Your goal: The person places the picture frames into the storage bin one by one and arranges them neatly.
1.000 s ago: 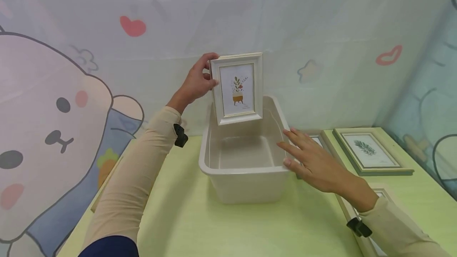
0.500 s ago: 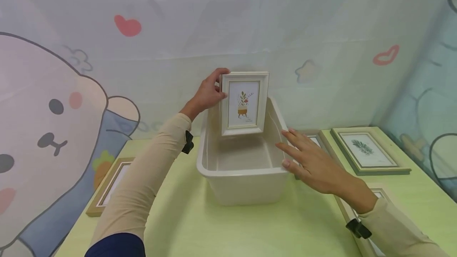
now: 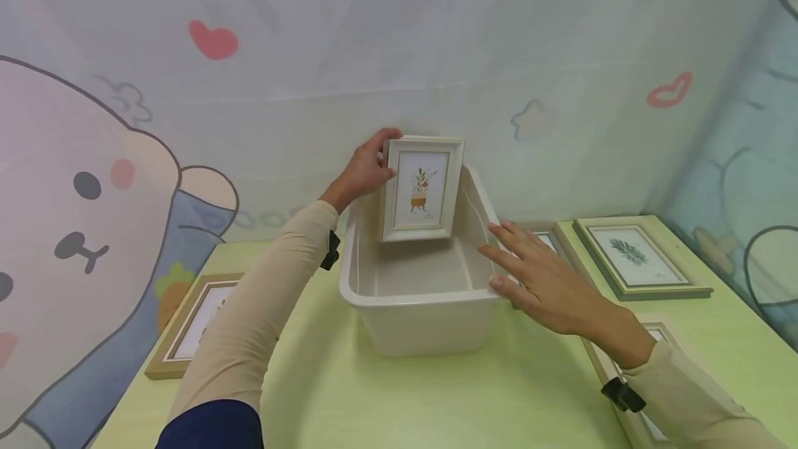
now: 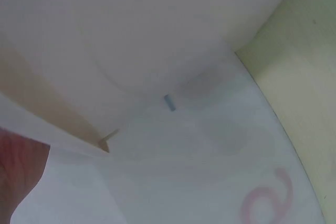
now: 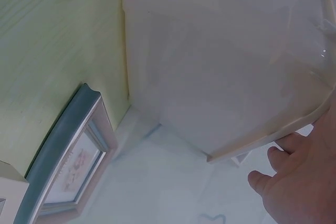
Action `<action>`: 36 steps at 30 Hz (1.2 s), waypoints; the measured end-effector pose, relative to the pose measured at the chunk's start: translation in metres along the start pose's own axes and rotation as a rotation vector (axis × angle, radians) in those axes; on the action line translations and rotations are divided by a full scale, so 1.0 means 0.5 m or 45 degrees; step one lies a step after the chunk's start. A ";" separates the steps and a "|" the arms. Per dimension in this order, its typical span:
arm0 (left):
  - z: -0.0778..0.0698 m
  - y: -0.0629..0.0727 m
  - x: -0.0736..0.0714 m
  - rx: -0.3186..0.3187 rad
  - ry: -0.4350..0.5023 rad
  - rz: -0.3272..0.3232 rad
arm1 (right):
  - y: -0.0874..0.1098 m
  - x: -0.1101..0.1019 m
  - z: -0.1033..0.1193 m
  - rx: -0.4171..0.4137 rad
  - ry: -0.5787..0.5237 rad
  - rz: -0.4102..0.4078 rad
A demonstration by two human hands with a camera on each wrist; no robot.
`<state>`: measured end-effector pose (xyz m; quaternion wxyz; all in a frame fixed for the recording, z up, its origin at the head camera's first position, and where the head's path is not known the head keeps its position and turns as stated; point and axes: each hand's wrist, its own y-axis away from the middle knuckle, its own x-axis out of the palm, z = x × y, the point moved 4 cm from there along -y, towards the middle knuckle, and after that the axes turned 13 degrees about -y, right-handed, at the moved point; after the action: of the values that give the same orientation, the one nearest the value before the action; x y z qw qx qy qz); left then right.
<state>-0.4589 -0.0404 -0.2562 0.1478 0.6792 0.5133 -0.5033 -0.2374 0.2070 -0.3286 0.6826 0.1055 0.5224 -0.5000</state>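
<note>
My left hand (image 3: 364, 168) grips a white picture frame (image 3: 420, 189) by its upper left side, thumb on the front. A potted-plant print shows in the frame. It stands upright over the back part of a pale plastic bin (image 3: 430, 328), its lower edge below the rim level in the head view. My right hand (image 3: 548, 283) rests at the bin's right rim with fingers extended; the right wrist view shows the bin's outer wall (image 5: 210, 51) beside the hand (image 5: 302, 182). In the left wrist view only part of the left hand (image 4: 21, 169) shows.
A wood-toned picture frame (image 3: 171, 359) lies left on the green table (image 3: 424, 407). Right of the bin are a green leaf-print frame (image 3: 636, 255), a blue-grey frame (image 5: 73, 145) and another frame (image 3: 663, 335) partly under the right forearm. A printed cloth (image 3: 324, 40) hangs behind.
The left hand has lowered the white picture frame toward the bin and slightly to the right. The right hand has stayed at the rim. More of the left wood-toned frame shows.
</note>
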 end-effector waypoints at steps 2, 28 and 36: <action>0.001 0.003 0.004 0.007 -0.020 0.010 | -0.001 0.000 0.003 -0.007 0.002 -0.003; 0.002 0.008 0.022 0.018 -0.162 0.042 | 0.007 -0.004 0.014 0.012 -0.013 -0.002; -0.003 0.002 0.013 -0.033 -0.299 0.075 | 0.007 -0.003 0.017 0.009 -0.017 -0.008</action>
<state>-0.4576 -0.0362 -0.2614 0.2305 0.6284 0.4788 -0.5681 -0.2295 0.2037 -0.3252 0.6842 0.1029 0.5164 -0.5045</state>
